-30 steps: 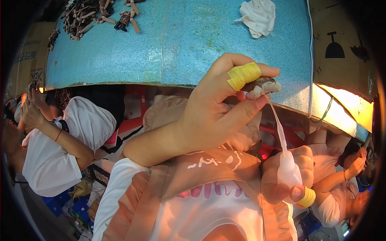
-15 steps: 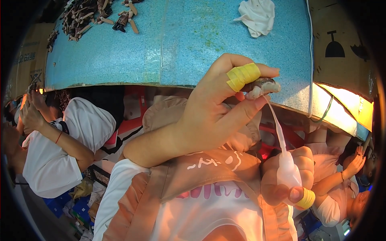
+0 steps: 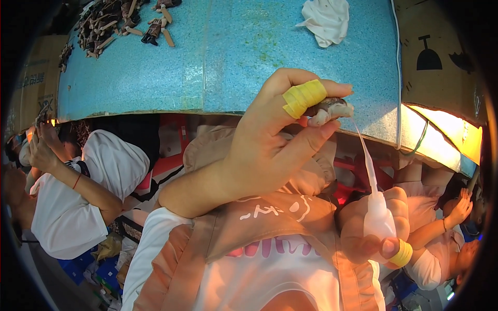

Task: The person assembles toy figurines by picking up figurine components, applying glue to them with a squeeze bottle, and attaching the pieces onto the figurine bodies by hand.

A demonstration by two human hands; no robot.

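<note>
Your left hand (image 3: 270, 150) is raised over the near edge of the blue bench (image 3: 233, 57), its grip closed tight on a small brown-and-white piece (image 3: 329, 110) pinched between thumb and forefinger. That forefinger wears a wrap of yellow tape (image 3: 303, 97). Your right hand (image 3: 376, 228) sits lower and to the right, its grip wrapped around a small translucent squeeze bottle (image 3: 378, 220), and it too has a yellow tape band (image 3: 400, 253) on one finger. The bottle's long thin nozzle (image 3: 365, 155) points up and leftward, its tip touching, or just beside, the right end of the small piece.

On the far side of the bench lies a crumpled white cloth (image 3: 324, 18), right of the middle. At the far left corner sits a heap of small brown and tan parts (image 3: 111, 23). A brown cardboard box (image 3: 441, 57) stands to the right of the bench. To your left, another person in a white shirt (image 3: 78, 207) holds both hands up.
</note>
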